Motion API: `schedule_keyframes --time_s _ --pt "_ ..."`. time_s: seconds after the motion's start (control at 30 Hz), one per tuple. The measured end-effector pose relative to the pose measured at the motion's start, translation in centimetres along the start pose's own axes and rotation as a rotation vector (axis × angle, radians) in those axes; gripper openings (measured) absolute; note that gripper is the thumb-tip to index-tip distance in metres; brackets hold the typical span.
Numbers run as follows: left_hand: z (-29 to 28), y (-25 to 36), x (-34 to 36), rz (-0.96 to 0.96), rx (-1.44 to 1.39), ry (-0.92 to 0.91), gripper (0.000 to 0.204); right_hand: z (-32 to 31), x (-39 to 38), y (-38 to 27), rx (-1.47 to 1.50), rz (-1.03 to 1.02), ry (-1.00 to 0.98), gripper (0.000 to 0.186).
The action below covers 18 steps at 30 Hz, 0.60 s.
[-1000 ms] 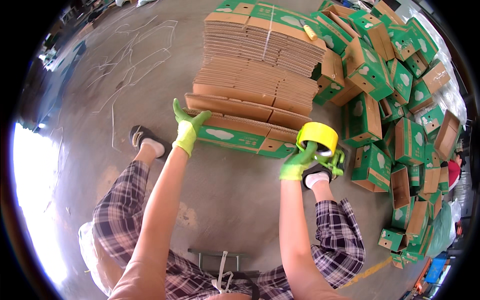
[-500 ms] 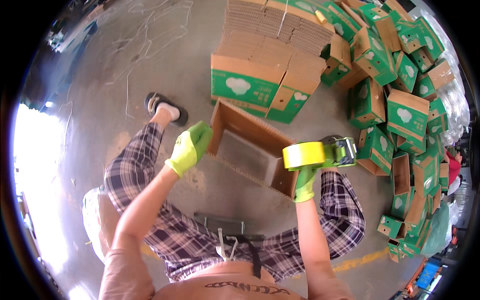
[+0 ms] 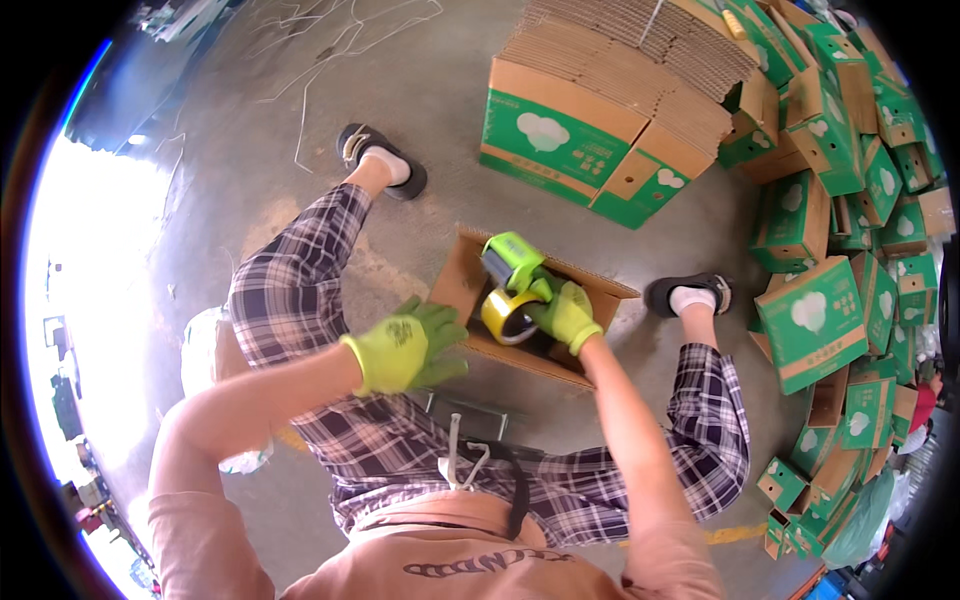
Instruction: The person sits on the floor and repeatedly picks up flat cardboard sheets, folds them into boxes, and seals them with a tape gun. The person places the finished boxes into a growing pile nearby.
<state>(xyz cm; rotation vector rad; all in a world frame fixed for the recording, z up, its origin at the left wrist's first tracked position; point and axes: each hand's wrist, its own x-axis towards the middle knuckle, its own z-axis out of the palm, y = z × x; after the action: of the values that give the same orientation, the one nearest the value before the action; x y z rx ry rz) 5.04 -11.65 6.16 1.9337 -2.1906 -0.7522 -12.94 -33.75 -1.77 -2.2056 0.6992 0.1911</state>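
Observation:
A cardboard box (image 3: 462, 277) stands on the floor between my legs, its top open and its inside brown. Over it, my right hand (image 3: 570, 314) in a yellow-green glove grips a tape dispenser (image 3: 512, 262) by its handle. The dispenser is green, with a roll of yellow tape (image 3: 500, 318) on it. At the box's left end is my left hand (image 3: 405, 345), gloved alike, fingers spread and holding nothing. Whether its fingertips touch the box edge I cannot tell. The dispenser and right hand hide part of the box's inside.
Beyond the box stands a tall stack of flattened green-and-brown cartons (image 3: 560, 135). Many assembled cartons (image 3: 810, 315) lie heaped along the right. White strapping (image 3: 305, 120) is strewn on the floor at far left. My shoes (image 3: 385, 160) flank the box.
My right hand has swung the tape dispenser left, over the box, and turned it. My left hand has come nearer me and spread its fingers. The box's open top now faces up more.

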Motion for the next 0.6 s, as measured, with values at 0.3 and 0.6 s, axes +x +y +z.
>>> schedule_keyframes --time_s 0.3,0.6 --pt "6.0 -2.5 8.4 -0.496 -0.263 0.733 0.088 -11.0 2.0 3.0 0.909 0.012 0.389 0.027" --pt "4.6 -4.9 11.3 -0.387 -0.74 0.443 0.103 2.2 -6.3 5.7 0.396 0.021 0.783 0.032"
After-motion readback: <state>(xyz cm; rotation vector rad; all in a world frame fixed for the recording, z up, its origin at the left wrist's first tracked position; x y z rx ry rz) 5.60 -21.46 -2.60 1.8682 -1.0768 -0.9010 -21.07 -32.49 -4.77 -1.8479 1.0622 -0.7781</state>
